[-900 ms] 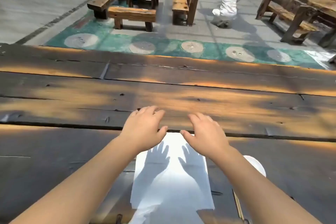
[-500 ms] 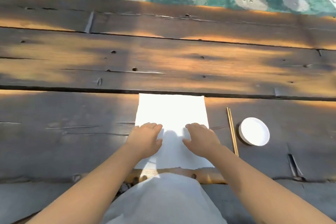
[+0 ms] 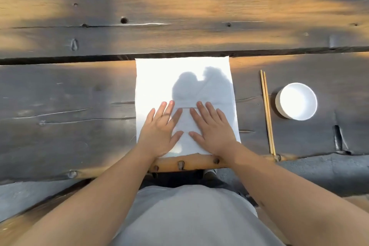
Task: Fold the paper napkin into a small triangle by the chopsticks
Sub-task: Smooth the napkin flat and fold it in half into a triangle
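One camera sits on my head, close above the counter (image 3: pixel 79 94). It faces almost straight down past my torso

Low, warm sunlight dapples the table (image 3: pixel 60 96), blowing out the white napkin (image 3: pixel 159 78) where the hands (image 3: pixel 159 132) cast crisp shadows; edges bow slightly, seemingly from wide-angle distortion.

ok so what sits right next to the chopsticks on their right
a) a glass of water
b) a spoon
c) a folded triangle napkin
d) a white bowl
d, a round white bowl sits just right of the chopsticks; the napkin lies flat and unfolded on their left.
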